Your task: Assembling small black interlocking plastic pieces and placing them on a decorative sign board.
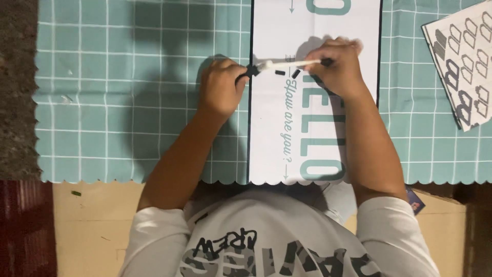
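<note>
Grip: right hand [338, 69] closed on white stick [287, 64]; left hand [221, 87] pinches its dark tip [252, 71].
Axis: stick lies crosswise over the white banner [318, 31], near the cloth's [128, 102] far edge.

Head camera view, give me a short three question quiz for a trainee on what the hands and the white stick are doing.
1. True or false: both hands grip the thin white stick.
2. What lies under the hands: A) white printed paper sheet on a teal checked cloth, B) bare wood, C) a metal tray?
3. Which hand is over the white printed paper sheet?

Key:
1. True; left hand holds its dark end, right hand the other.
2. A; the teal checked cloth.
3. Right.
</note>
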